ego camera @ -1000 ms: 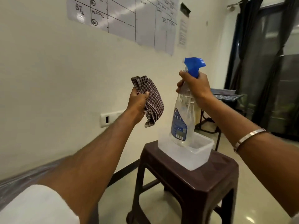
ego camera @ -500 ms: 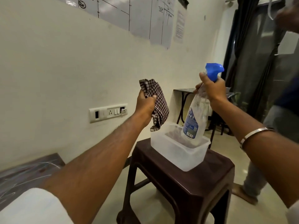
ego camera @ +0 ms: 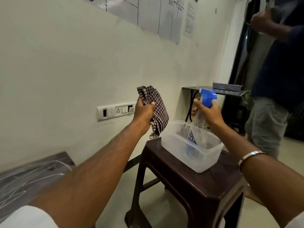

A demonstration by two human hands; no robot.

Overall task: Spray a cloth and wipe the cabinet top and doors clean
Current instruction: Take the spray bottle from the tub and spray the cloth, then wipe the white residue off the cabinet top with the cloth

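My left hand [ego camera: 144, 112] grips a brown checked cloth [ego camera: 158, 111], held up in front of the wall above the stool's left edge. My right hand [ego camera: 208, 112] is closed around the neck of a clear spray bottle [ego camera: 198, 129] with a blue trigger head. The bottle's lower part sits inside a translucent plastic tub [ego camera: 177, 145], tilted slightly. A dark cabinet top [ego camera: 32, 175] with pale scuff marks shows at the lower left, beside my left arm.
The tub stands on a dark brown plastic stool [ego camera: 197, 183]. A switch panel [ego camera: 116, 111] is on the cream wall. Another person [ego camera: 276, 79] stands at the right near a small dark side table [ego camera: 218, 91]. Charts hang on the wall above.
My right hand has lowered the spray bottle from above the tub down into it. The cloth stays in my left hand. A person has come into view on the right.
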